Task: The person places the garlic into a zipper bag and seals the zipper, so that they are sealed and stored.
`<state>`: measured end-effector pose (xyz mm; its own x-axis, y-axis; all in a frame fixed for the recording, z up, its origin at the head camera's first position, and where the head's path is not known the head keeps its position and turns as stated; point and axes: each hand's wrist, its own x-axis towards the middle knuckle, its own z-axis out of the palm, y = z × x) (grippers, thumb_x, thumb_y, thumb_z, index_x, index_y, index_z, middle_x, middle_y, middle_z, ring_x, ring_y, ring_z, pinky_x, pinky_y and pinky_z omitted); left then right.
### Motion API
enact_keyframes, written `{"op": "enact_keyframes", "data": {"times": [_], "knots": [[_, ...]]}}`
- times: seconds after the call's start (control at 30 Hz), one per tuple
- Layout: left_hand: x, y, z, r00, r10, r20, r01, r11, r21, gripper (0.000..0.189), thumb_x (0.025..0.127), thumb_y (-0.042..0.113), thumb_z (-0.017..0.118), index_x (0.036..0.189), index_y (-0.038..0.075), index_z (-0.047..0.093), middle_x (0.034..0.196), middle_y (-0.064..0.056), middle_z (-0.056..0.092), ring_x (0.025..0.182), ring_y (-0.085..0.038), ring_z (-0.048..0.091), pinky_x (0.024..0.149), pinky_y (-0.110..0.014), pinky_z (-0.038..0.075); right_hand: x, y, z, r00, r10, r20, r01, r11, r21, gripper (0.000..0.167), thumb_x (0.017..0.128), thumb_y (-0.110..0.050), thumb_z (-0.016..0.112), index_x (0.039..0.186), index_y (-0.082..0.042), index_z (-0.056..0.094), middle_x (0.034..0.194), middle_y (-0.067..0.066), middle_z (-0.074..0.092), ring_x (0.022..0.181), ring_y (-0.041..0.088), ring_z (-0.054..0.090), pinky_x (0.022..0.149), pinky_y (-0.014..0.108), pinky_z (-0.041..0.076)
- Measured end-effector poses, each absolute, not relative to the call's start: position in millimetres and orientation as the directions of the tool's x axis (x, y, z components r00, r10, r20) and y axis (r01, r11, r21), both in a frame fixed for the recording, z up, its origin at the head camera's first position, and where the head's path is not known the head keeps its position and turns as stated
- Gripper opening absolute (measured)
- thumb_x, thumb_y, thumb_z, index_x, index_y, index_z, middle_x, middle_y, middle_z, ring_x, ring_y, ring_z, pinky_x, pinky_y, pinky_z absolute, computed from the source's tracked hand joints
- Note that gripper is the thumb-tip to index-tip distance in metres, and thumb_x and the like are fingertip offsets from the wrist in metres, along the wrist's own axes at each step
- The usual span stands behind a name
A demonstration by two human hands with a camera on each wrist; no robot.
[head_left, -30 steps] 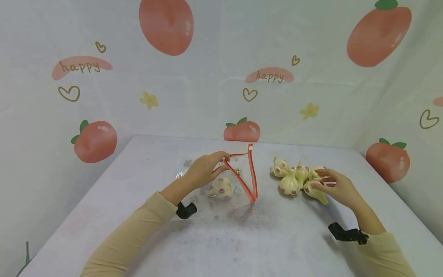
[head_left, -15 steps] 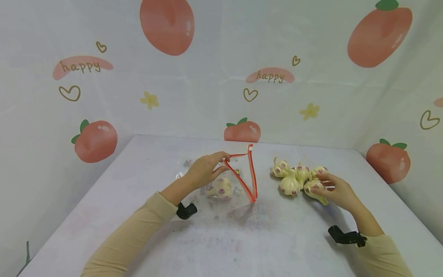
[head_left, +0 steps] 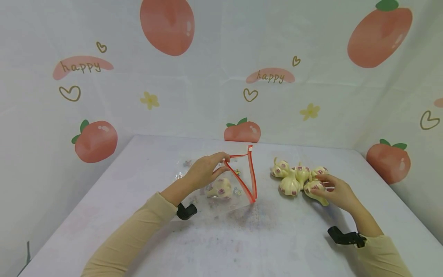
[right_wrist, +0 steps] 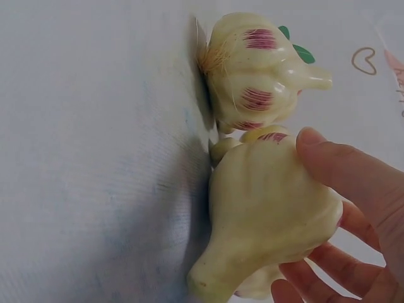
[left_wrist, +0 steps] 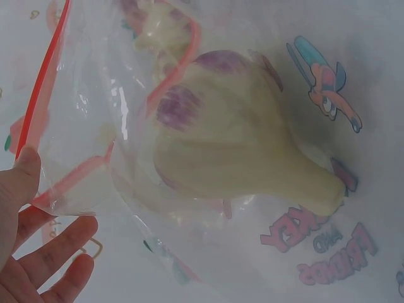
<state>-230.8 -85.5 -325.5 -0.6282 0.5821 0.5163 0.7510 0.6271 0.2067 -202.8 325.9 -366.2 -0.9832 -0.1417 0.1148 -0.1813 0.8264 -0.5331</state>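
Note:
My left hand (head_left: 204, 171) pinches the red-edged mouth of a clear zip bag (head_left: 238, 202) between thumb and fingers, keeping it raised and spread. Inside lies one garlic bulb (left_wrist: 227, 139), pale with purple patches, seen through the printed plastic in the left wrist view. To the right, my right hand (head_left: 340, 192) grips the nearest garlic bulb (right_wrist: 265, 202) of a cluster, thumb on its near side and fingers round behind. That bulb's stem points toward me in the head view. Beside it is another garlic bulb (right_wrist: 252, 69) with hair-like roots.
Several more garlic bulbs (head_left: 290, 184) lie bunched together on the white table (head_left: 221, 242), right of the bag. A white printed backdrop (head_left: 207, 96) with fruit and hearts stands behind the table and along its sides.
My right hand has shifted slightly, its fingers drawing back from the rear bulb and settling about the nearest one, so the rear bulb shows more. My left hand and the bag stay put.

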Motion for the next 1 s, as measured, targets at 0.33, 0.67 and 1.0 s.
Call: {"op": "enact_keyframes", "data": {"times": [0.33,0.67,1.0], "knots": [[-230,-85,-326,-0.630,0.580,0.515,0.751,0.623,0.217,0.029,0.088,0.021,0.064,0.112,0.008,0.054,0.102,-0.005,0.067,0.081,-0.021,0.067,0.069,-0.030,0.053,-199,328,-356,-0.975,-0.139,0.172,-0.210,0.826,-0.524,0.060,0.081,-0.027,0.073,0.126,0.005,0.051,0.124,0.030,0.054,0.100,0.041,0.059,0.078,0.049,0.052],[-231,-85,-325,-0.629,0.580,0.518,0.752,0.623,0.216,0.030,0.087,0.021,0.065,0.112,0.008,0.054,0.102,-0.004,0.067,0.082,-0.019,0.067,0.070,-0.030,0.053,-197,331,-344,-0.952,-0.141,0.271,-0.269,0.808,-0.524,0.056,0.079,-0.024,0.075,0.124,0.000,0.055,0.121,0.026,0.058,0.084,-0.026,0.036,0.070,0.010,0.045],[-231,-85,-327,-0.626,0.577,0.524,0.752,0.623,0.213,0.030,0.086,0.018,0.067,0.111,0.008,0.053,0.101,-0.005,0.067,0.082,-0.020,0.067,0.070,-0.029,0.053,-196,323,-335,-0.936,-0.153,0.319,-0.311,0.785,-0.536,0.053,0.079,-0.022,0.075,0.123,0.000,0.055,0.120,0.025,0.057,0.086,-0.026,0.037,0.072,0.000,0.039]]}}
